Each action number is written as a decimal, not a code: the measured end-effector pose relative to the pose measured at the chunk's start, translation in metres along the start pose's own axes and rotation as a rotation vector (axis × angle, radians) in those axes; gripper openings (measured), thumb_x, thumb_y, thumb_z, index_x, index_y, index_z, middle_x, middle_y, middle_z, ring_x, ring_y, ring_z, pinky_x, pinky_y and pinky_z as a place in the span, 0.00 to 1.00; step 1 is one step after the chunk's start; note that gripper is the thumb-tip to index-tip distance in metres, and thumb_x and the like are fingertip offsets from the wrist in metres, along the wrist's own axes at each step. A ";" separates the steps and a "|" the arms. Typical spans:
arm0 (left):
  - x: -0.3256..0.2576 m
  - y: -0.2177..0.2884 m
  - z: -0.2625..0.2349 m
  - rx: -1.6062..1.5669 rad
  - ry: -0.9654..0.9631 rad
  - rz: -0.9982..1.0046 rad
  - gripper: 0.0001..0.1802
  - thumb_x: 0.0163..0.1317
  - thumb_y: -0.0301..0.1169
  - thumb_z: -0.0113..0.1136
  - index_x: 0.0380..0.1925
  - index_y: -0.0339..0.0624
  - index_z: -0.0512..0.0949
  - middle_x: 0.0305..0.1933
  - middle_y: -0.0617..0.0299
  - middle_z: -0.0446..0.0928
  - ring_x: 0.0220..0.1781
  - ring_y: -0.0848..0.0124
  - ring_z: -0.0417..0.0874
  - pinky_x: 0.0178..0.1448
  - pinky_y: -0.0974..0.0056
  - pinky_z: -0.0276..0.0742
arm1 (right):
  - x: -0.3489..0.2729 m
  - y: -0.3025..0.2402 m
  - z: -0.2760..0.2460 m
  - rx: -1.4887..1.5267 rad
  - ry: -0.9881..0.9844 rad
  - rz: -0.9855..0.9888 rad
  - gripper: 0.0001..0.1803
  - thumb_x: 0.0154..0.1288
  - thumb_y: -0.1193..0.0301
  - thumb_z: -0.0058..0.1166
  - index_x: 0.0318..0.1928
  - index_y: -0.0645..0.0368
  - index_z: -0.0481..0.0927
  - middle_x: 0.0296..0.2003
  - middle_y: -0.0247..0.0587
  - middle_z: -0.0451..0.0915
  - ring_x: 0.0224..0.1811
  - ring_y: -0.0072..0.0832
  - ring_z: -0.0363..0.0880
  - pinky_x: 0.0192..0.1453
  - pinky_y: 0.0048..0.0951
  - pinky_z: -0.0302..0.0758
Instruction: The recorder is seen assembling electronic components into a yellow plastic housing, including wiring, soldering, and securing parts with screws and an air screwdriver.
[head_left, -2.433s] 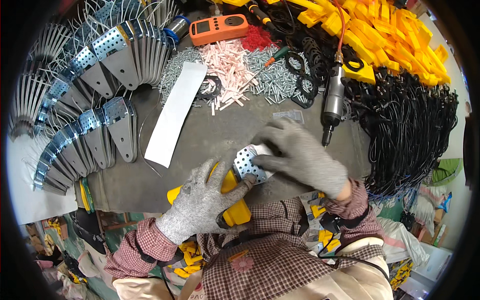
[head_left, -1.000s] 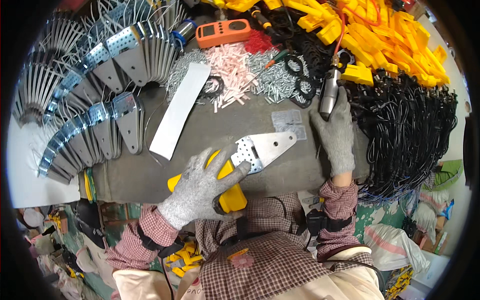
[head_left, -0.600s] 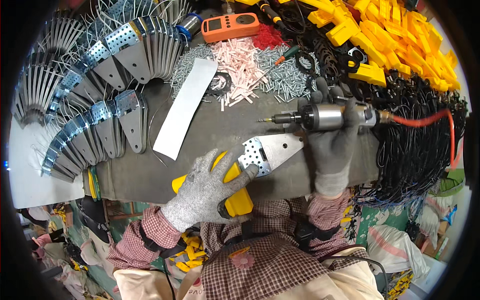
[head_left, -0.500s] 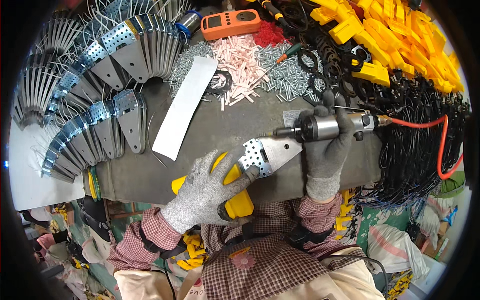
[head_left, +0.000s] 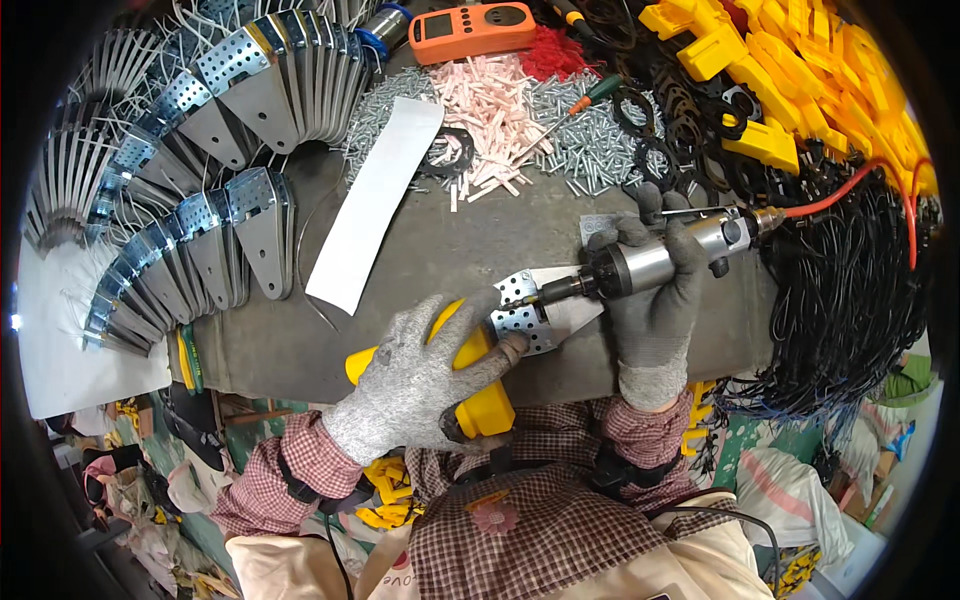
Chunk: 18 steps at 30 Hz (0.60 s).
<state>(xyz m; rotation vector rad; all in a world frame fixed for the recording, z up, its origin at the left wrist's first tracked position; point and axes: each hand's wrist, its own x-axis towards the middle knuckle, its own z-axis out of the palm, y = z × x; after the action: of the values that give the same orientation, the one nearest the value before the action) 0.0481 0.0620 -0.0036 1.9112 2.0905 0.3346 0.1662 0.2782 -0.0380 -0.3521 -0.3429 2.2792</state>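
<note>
My left hand (head_left: 395,390), in a grey knit glove, is wrapped over a yellow plastic handle (head_left: 486,408). A flat tapered metal blade (head_left: 578,318) extends rightward from the handle, with a perforated metal guard (head_left: 518,320) at its base. My left thumb and forefinger lie beside this guard. My right hand (head_left: 655,310), also gloved, is closed around a silver pneumatic screwdriver (head_left: 648,264), held tilted. Its dark bit reaches down left over the guard, its tip close to my left fingertips. Whether the tip touches a screw is too small to tell.
Piles of silver screws (head_left: 600,140) and pale pink pieces (head_left: 490,120) lie at the back, near an orange meter (head_left: 470,32). Finished-looking metal blades (head_left: 265,235) fan out left of a white strip (head_left: 375,205). Yellow handles (head_left: 800,70) and black cables (head_left: 840,280) crowd the right.
The screwdriver has tilted and moved down left, so its bit now lies over the perforated guard. The red hose has shifted upward. My left hand keeps hold of the yellow handle.
</note>
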 end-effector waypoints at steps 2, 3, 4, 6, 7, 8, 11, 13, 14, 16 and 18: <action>0.000 0.000 0.000 -0.011 0.004 -0.005 0.49 0.37 0.59 0.77 0.63 0.56 0.77 0.71 0.43 0.63 0.68 0.39 0.67 0.65 0.36 0.69 | 0.000 -0.001 -0.003 0.020 -0.026 0.000 0.18 0.71 0.74 0.54 0.60 0.51 0.70 0.57 0.45 0.76 0.45 0.28 0.77 0.57 0.43 0.77; 0.000 0.000 0.000 -0.018 0.005 -0.004 0.49 0.37 0.60 0.77 0.63 0.56 0.77 0.72 0.43 0.63 0.68 0.39 0.67 0.65 0.36 0.69 | 0.001 -0.002 -0.003 0.036 -0.040 0.006 0.18 0.71 0.75 0.54 0.59 0.50 0.70 0.57 0.45 0.76 0.45 0.28 0.77 0.57 0.43 0.76; 0.000 0.000 0.000 -0.017 0.005 -0.005 0.49 0.37 0.60 0.77 0.63 0.56 0.77 0.72 0.43 0.62 0.69 0.39 0.66 0.65 0.36 0.69 | 0.002 -0.002 -0.005 0.053 -0.053 0.013 0.18 0.71 0.75 0.53 0.59 0.50 0.70 0.57 0.45 0.76 0.45 0.28 0.77 0.57 0.44 0.76; 0.000 0.000 0.000 -0.015 0.005 -0.007 0.50 0.37 0.60 0.77 0.64 0.57 0.77 0.72 0.43 0.62 0.69 0.39 0.66 0.66 0.35 0.68 | 0.003 -0.002 -0.006 0.065 -0.073 0.019 0.17 0.71 0.75 0.53 0.58 0.50 0.71 0.56 0.45 0.76 0.45 0.28 0.77 0.57 0.44 0.76; 0.000 0.000 0.000 -0.012 0.000 -0.008 0.50 0.37 0.60 0.77 0.64 0.58 0.77 0.73 0.43 0.62 0.69 0.39 0.66 0.66 0.35 0.68 | 0.003 -0.001 -0.007 0.059 -0.081 0.020 0.17 0.71 0.75 0.53 0.58 0.50 0.71 0.56 0.45 0.76 0.46 0.28 0.77 0.57 0.44 0.76; -0.001 -0.001 0.001 -0.008 -0.004 -0.010 0.50 0.37 0.60 0.76 0.65 0.58 0.76 0.73 0.43 0.61 0.69 0.39 0.66 0.67 0.35 0.68 | 0.004 -0.001 -0.007 0.054 -0.089 0.020 0.16 0.71 0.75 0.53 0.57 0.50 0.72 0.56 0.45 0.77 0.46 0.28 0.77 0.57 0.44 0.76; -0.001 -0.001 0.001 -0.012 -0.017 -0.006 0.50 0.38 0.61 0.76 0.65 0.59 0.76 0.73 0.43 0.60 0.70 0.38 0.65 0.67 0.35 0.67 | 0.001 -0.003 0.001 0.032 -0.004 -0.004 0.16 0.71 0.75 0.54 0.57 0.51 0.72 0.56 0.45 0.77 0.45 0.28 0.76 0.56 0.44 0.76; -0.002 -0.002 0.002 -0.011 -0.021 -0.009 0.51 0.37 0.62 0.76 0.65 0.59 0.76 0.74 0.42 0.60 0.70 0.38 0.65 0.67 0.35 0.67 | 0.002 -0.001 -0.001 0.031 -0.020 0.007 0.17 0.70 0.75 0.54 0.57 0.51 0.72 0.55 0.45 0.77 0.45 0.28 0.75 0.56 0.43 0.76; -0.003 -0.001 0.003 -0.007 -0.020 -0.012 0.51 0.37 0.62 0.76 0.65 0.59 0.76 0.74 0.42 0.60 0.70 0.38 0.65 0.67 0.35 0.67 | 0.003 0.001 -0.002 0.030 -0.028 0.013 0.17 0.70 0.75 0.55 0.57 0.51 0.72 0.55 0.45 0.77 0.45 0.28 0.75 0.56 0.43 0.76; -0.002 -0.002 0.004 -0.002 -0.006 0.005 0.51 0.36 0.63 0.76 0.65 0.58 0.76 0.74 0.41 0.59 0.70 0.38 0.66 0.67 0.35 0.67 | 0.005 0.001 -0.002 0.060 -0.056 0.015 0.17 0.70 0.74 0.55 0.57 0.51 0.72 0.55 0.45 0.77 0.45 0.27 0.75 0.57 0.43 0.76; -0.003 -0.002 0.004 0.003 0.010 0.026 0.52 0.36 0.63 0.77 0.65 0.57 0.76 0.75 0.40 0.59 0.69 0.38 0.66 0.67 0.36 0.67 | 0.006 0.004 -0.004 0.111 -0.077 0.023 0.17 0.70 0.73 0.55 0.57 0.51 0.72 0.55 0.46 0.77 0.45 0.27 0.76 0.57 0.43 0.76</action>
<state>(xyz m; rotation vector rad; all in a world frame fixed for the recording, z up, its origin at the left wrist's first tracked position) 0.0482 0.0589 -0.0079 1.9444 2.0755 0.3475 0.1607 0.2801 -0.0437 -0.2134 -0.2510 2.3277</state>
